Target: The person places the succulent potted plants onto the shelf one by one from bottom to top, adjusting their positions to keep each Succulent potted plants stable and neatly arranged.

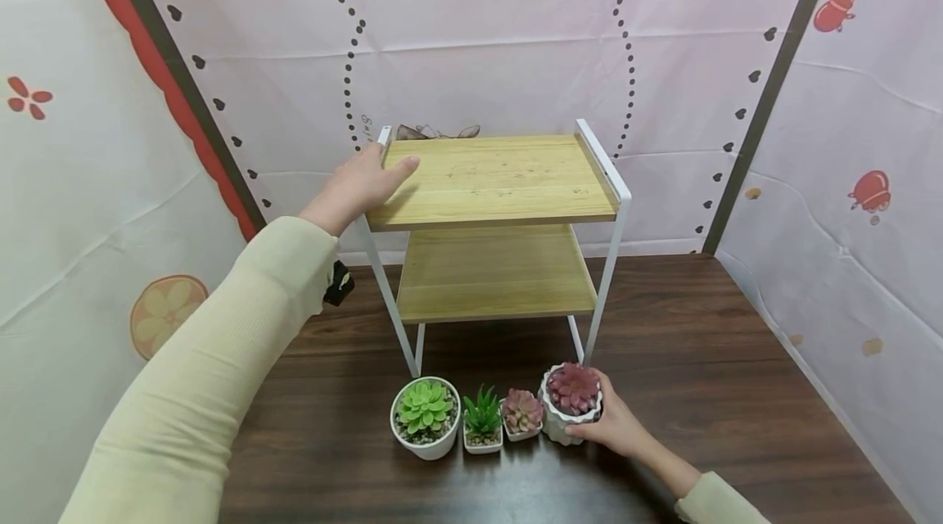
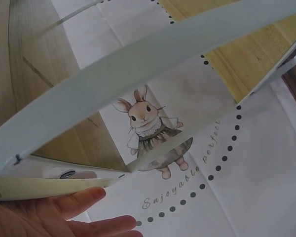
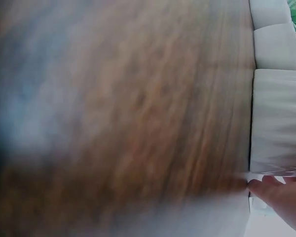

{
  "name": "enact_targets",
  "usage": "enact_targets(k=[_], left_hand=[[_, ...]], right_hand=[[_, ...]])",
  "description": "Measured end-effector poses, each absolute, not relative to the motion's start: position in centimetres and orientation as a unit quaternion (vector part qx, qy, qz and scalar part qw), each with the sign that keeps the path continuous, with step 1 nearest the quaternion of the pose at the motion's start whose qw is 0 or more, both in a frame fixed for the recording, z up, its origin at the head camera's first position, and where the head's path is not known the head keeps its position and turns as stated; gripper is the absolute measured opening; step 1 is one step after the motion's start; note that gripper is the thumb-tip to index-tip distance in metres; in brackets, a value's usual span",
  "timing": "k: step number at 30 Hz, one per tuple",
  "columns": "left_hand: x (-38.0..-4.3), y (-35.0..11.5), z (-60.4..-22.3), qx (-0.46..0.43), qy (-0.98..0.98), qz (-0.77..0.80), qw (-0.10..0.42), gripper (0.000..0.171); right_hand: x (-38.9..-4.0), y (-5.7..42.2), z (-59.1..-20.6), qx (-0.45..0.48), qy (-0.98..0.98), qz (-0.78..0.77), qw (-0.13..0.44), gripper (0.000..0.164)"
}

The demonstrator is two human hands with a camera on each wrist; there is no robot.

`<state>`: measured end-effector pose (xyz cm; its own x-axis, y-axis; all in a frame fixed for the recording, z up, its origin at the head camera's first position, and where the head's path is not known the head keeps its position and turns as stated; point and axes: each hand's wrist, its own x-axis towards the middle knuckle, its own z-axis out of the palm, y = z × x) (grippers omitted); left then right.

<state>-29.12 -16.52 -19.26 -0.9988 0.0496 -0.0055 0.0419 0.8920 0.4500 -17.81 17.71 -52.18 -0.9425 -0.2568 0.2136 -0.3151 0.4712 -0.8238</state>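
A two-tier wooden shelf (image 1: pixel 501 180) with a white metal frame stands on the table. My left hand (image 1: pixel 364 180) rests at the left side rail of its top board, thumb lying over the wood. In the left wrist view the fingers (image 2: pixel 101 226) extend fairly straight beside the white rail (image 2: pixel 108 74). My right hand (image 1: pixel 615 426) holds a white ribbed pot (image 1: pixel 563 426) with a dark red succulent (image 1: pixel 573 389), thumb in front and fingers around its right side. In the right wrist view the fingertips (image 3: pixel 259 187) are low at the pot's side, close to the tabletop.
Left of the held pot, in a row, are a small pot with a pink succulent (image 1: pixel 522 413), a square pot with a spiky green plant (image 1: pixel 482 417), and a round white pot with a green rosette (image 1: pixel 425 417). Patterned cloth (image 1: pixel 486 33) hangs behind the dark wooden table (image 1: pixel 700 344).
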Motion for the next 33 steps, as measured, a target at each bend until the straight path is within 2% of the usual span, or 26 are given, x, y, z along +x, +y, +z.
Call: enact_targets(k=[7,11,19,24,33], left_hand=[[-29.2,-16.6,-19.3,0.026,0.973,0.229,0.015,0.086],[-29.1,-16.6,-19.3,0.024,0.972,0.231,0.017,0.086],[-29.1,-16.4,-19.2,0.025,0.972,0.232,0.015,0.084],[-29.3,-16.2,-19.3,0.02,0.973,0.229,0.016,0.083],[-29.4,-16.3,-19.3,0.019,0.976,0.218,0.011,0.083]], right_hand=[[-18.0,17.5,-52.7,0.136,-0.853,0.504,0.009,0.091],[-18.1,17.4,-52.8,0.143,-0.853,0.502,0.018,0.091],[-18.4,17.7,-53.5,0.196,-0.821,0.535,0.049,0.088],[-18.7,17.8,-53.7,0.234,-0.784,0.573,0.044,0.085],[-18.2,17.5,-52.8,0.168,-0.798,0.579,0.009,0.086]])
